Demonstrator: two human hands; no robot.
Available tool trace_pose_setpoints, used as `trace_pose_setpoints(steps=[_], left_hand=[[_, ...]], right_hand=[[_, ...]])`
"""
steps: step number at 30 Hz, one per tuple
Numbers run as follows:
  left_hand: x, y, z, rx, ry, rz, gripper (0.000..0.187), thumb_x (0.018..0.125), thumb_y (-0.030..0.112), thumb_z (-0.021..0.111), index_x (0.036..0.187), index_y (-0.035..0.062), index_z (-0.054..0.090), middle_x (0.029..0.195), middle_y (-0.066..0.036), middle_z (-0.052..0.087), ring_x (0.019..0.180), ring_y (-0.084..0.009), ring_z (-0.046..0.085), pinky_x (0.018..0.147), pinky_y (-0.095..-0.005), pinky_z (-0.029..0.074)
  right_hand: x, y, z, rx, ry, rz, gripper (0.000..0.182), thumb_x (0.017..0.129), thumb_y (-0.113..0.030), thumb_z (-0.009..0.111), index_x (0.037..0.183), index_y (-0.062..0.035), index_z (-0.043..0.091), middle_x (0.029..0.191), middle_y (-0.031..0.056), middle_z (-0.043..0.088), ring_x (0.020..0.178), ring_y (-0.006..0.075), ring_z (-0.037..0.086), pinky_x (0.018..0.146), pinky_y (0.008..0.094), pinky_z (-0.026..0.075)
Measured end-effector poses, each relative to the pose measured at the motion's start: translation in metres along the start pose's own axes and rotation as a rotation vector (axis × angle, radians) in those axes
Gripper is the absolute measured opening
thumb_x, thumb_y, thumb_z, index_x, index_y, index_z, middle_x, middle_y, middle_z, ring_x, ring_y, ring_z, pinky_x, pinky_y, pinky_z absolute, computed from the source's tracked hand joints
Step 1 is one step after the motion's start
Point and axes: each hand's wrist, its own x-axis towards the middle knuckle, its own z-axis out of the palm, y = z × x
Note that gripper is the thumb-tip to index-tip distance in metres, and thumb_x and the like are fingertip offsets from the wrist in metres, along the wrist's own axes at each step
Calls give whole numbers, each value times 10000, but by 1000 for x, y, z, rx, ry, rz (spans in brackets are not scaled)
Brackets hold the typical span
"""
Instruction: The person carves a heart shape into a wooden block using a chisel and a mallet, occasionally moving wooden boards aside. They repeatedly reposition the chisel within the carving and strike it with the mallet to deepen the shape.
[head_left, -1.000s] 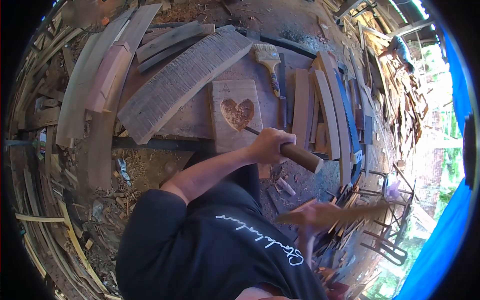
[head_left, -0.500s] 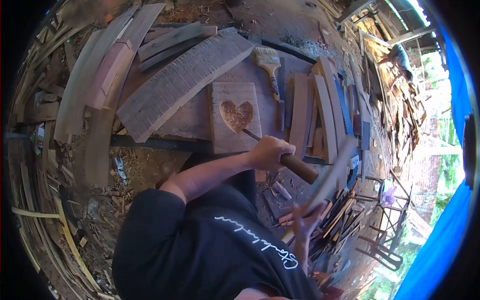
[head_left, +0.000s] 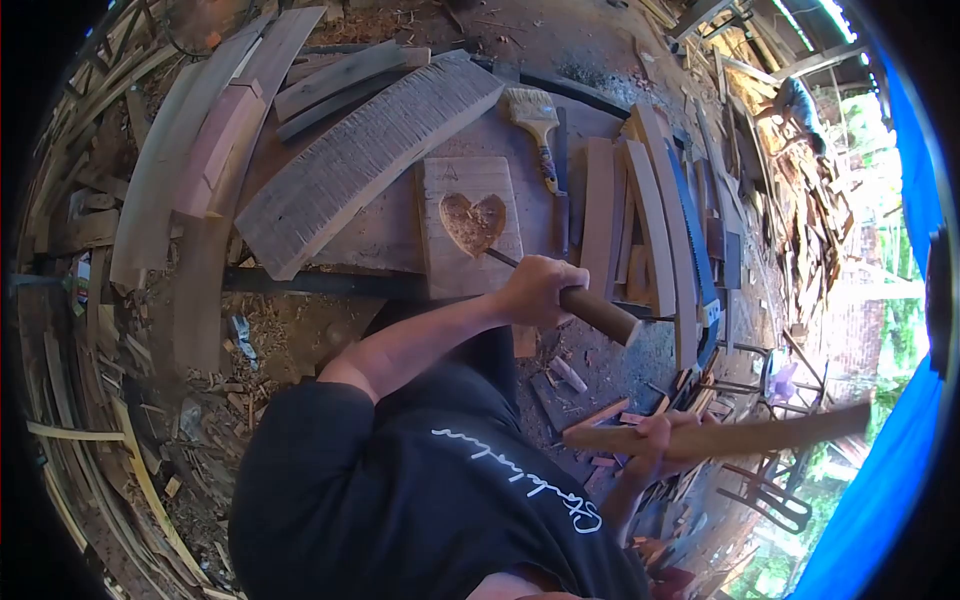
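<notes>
A pale wooden block (head_left: 442, 222) with a heart-shaped hollow (head_left: 473, 224) lies at the table's near edge; wood bits are in the hollow. My left hand (head_left: 541, 291) is closed round the chisel (head_left: 604, 317), whose thin metal blade reaches the lower tip of the heart. The round wooden handle sticks out to the right of the fist. At the lower right my right hand (head_left: 660, 442) grips a long wooden stick (head_left: 760, 437), held well away from the chisel and pointing to the right.
A brush (head_left: 538, 125), a thick rough board (head_left: 370, 165) and wood strips (head_left: 598, 215) lie round the block. A blue saw (head_left: 697, 245) is right of the strips. Long planks (head_left: 160, 190) stand left; scrap wood covers the ground. Another person's leg (head_left: 798, 108) shows at the upper right.
My right hand has moved lower right, and the stick has swung away from the chisel handle to point rightward. The left hand has hardly moved, still on the chisel.
</notes>
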Motion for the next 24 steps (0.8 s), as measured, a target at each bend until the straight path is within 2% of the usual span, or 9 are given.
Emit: trace_pose_setpoints(steps=[3, 5, 6, 8, 9, 11, 14, 16, 24], left_hand=[[2, 1, -4, 2, 47, 7, 238, 631, 161, 794, 764, 122, 601, 695, -96, 631, 697, -331, 655, 596, -410, 485], [3, -1, -4, -4, 63, 12, 243, 629, 160, 798, 767, 121, 602, 697, -97, 632, 698, -331, 656, 598, -409, 485], [4, -7, -5, 15, 57, -13, 232, 643, 175, 785, 774, 116, 602, 705, -98, 636, 709, -338, 655, 611, -421, 484], [-6, -9, -4, 23, 25, -69, 224, 657, 189, 772, 780, 111, 602, 714, -100, 639, 720, -344, 655, 624, -433, 484], [0, -10, -7, 8, 47, -74, 224, 656, 185, 771, 782, 109, 602, 713, -99, 640, 716, -343, 654, 622, -434, 484], [6, -9, -9, -8, 76, -76, 224, 654, 180, 770, 784, 107, 602, 712, -98, 640, 713, -342, 654, 621, -435, 484], [10, -5, -13, -5, 95, -17, 224, 653, 186, 768, 782, 108, 601, 709, -96, 638, 710, -336, 655, 619, -433, 487], [15, 5, -15, 15, 93, 106, 245, 621, 111, 755, 783, 117, 571, 695, -83, 621, 684, -327, 646, 589, -417, 481], [2, 8, -13, -15, 70, 80, 243, 616, 127, 752, 785, 118, 577, 702, -85, 626, 692, -334, 648, 604, -438, 481]], right_hand=[[-12, 39, -1, -57, -20, -176, 544, 758, -43, 752, 1206, -32, 444, 810, 38, 567, 691, 128, 558, 640, 246, 480], [-22, 41, 15, -590, -528, 77, 595, 763, -53, 742, 1253, -7, 406, 773, 29, 535, 663, 114, 538, 662, 239, 478], [-10, 29, 20, -587, -534, 61, 595, 763, -53, 742, 1253, -7, 406, 773, 29, 535, 663, 114, 538, 662, 239, 478], [0, -12, 16, -190, -199, 127, 651, 771, -81, 710, 1297, 14, 339, 750, 41, 531, 645, 114, 538, 699, 271, 490], [5, -18, 16, -192, -194, 128, 651, 771, -81, 710, 1297, 14, 339, 750, 41, 531, 645, 114, 538, 699, 271, 490], [13, -25, 15, -3, 7, -109, 659, 792, -83, 663, 1325, 25, 292, 761, 52, 523, 612, 109, 533, 682, 282, 496], [13, -26, 24, 62, 14, -107, 684, 795, -46, 625, 1357, 25, 240, 764, 57, 515, 609, 99, 531, 667, 252, 490], [7, -23, 30, 71, -12, -47, 683, 800, -42, 625, 1358, 25, 236, 763, 60, 513, 607, 102, 533, 650, 244, 491], [-5, -16, 31, 39, -87, 38, 695, 823, -53, 646, 1372, 12, 225, 781, 76, 523, 625, 126, 548, 559, 231, 499]])
